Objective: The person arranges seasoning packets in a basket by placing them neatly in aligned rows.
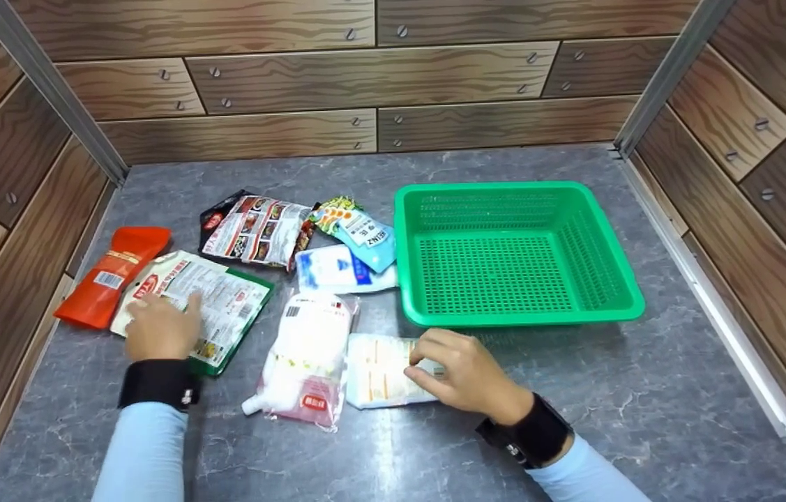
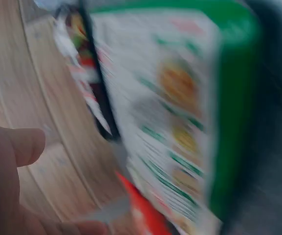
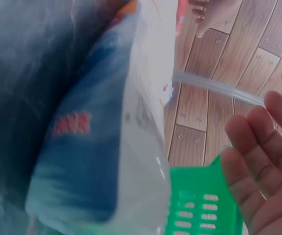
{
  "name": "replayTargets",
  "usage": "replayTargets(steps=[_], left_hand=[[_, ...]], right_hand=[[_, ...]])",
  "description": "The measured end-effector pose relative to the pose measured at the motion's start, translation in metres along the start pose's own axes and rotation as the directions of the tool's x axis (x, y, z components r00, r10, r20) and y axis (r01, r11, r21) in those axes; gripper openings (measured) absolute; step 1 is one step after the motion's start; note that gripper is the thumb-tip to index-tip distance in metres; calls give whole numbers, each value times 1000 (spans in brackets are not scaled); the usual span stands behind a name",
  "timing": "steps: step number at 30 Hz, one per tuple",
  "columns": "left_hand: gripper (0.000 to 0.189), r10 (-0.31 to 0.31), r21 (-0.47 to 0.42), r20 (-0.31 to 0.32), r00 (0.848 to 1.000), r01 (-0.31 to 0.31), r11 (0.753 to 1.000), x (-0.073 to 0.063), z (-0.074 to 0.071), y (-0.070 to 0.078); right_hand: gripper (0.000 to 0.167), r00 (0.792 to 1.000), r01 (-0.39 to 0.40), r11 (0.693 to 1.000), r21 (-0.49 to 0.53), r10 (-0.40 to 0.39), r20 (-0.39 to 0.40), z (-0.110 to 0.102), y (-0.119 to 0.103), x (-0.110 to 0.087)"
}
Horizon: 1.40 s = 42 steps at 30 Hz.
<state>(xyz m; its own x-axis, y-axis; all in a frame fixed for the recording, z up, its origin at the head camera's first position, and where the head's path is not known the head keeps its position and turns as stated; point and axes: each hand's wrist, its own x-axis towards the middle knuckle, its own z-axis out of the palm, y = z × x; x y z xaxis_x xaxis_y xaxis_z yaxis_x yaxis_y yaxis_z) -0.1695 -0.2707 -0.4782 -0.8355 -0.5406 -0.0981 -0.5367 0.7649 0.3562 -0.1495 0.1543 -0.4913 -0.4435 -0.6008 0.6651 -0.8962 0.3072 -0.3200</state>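
Observation:
My left hand point(image 1: 162, 328) is over the lower left part of a white-and-green packet point(image 1: 222, 303), fingers spread and thumb apart. In the left wrist view the thumb point(image 2: 28, 147) stands away from the packet, which is blurred. An orange packet point(image 1: 110, 275) lies just left of it, partly under its edge. My right hand point(image 1: 466, 373) hovers at the right end of a pale packet with orange print point(image 1: 375, 369), covering that end. Its fingers point(image 3: 250, 142) are loosely bent and hold nothing in the right wrist view, where the packet's blue-and-white side point(image 3: 92, 147) shows.
A green basket point(image 1: 518, 319) stands at the right, nothing in it. Between the hands lies a clear bag with white contents and a spout point(image 1: 309, 341). Behind are a black-and-red packet point(image 1: 257, 230), a blue Heinz pouch point(image 1: 368, 240) and a white-blue packet point(image 1: 326, 270). Wood-patterned walls point(image 1: 365, 77) enclose the table.

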Motion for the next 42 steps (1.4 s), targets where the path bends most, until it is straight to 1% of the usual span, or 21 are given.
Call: replayTargets(steps=[2, 5, 6, 8, 11, 13, 16, 19, 22, 25, 26, 27, 28, 29, 31, 33, 35, 36, 38, 41, 42], left_hand=[[94, -66, 40, 29, 997, 65, 997, 4, 0, -13], [101, -141, 84, 61, 988, 136, 987, 7, 0, -29], [102, -151, 98, 83, 985, 143, 985, 8, 1, -34], [104, -153, 115, 128, 980, 139, 984, 8, 1, -41], [107, -129, 118, 192, 973, 107, 987, 9, 1, -49], [107, -112, 86, 220, 969, 95, 992, 10, 2, -52], [105, -111, 11, 234, 966, 111, 994, 10, 3, -55], [100, -122, -66, 237, 964, 141, 988, 10, 4, -56], [97, -130, -135, 242, 962, 166, 977, 10, 5, -56], [95, -155, -227, 253, 955, 215, 950, 10, 5, -55], [94, -169, -265, 259, 951, 238, 934, 10, 6, -55], [92, -184, -310, 265, 946, 265, 913, 10, 7, -56], [91, -202, -355, 274, 940, 294, 888, 10, 8, -56], [90, -222, -405, 288, 932, 328, 853, 11, 9, -56], [86, -259, -507, 313, 914, 391, 768, 13, 13, -56], [82, -287, -597, 334, 898, 437, 673, 13, 17, -56], [77, -308, -663, 354, 883, 469, 583, 13, 20, -56], [73, -318, -687, 363, 876, 483, 543, 12, 21, -55], [65, -329, -708, 387, 861, 506, 492, 10, 22, -55], [54, -328, -717, 436, 838, 544, 435, 8, 20, -54], [50, -323, -717, 450, 832, 553, 425, 8, 20, -53]], right_hand=[[9, 1000, 6, 1000, 7, -6, 21, 3, -1, 1], [9, 999, 7, 1000, 11, -7, 48, 8, -1, 2], [9, 999, 7, 1000, 10, -7, 53, 9, -1, 2], [9, 998, 5, 1000, 5, -5, 65, 12, -1, 3], [11, 995, -4, 1000, -4, 5, 98, 17, -2, 5], [12, 992, -16, 1000, -7, 17, 128, 20, -2, 6], [14, 984, -32, 999, -9, 34, 174, 24, -2, 8], [14, 979, -34, 999, -12, 36, 200, 28, -2, 9], [15, 975, -32, 999, -26, 37, 219, 31, -1, 10], [16, 972, -29, 999, -37, 37, 231, 34, 0, 11], [16, 971, -30, 999, -37, 38, 236, 34, 0, 12], [15, 970, -33, 999, -34, 40, 240, 35, 0, 13], [15, 969, -36, 999, -30, 42, 243, 36, 0, 13], [15, 968, -38, 999, -27, 44, 245, 36, 0, 14], [15, 967, -44, 999, -17, 47, 252, 37, 0, 15], [15, 965, -50, 999, -13, 51, 258, 38, 0, 16], [15, 964, -49, 999, -12, 51, 260, 39, 0, 17], [15, 964, -48, 999, -12, 49, 261, 40, 1, 17], [15, 964, -46, 999, -14, 48, 261, 40, 1, 18], [16, 965, -42, 999, -14, 45, 260, 41, 1, 18], [16, 965, -42, 999, -13, 44, 260, 41, 2, 18]])
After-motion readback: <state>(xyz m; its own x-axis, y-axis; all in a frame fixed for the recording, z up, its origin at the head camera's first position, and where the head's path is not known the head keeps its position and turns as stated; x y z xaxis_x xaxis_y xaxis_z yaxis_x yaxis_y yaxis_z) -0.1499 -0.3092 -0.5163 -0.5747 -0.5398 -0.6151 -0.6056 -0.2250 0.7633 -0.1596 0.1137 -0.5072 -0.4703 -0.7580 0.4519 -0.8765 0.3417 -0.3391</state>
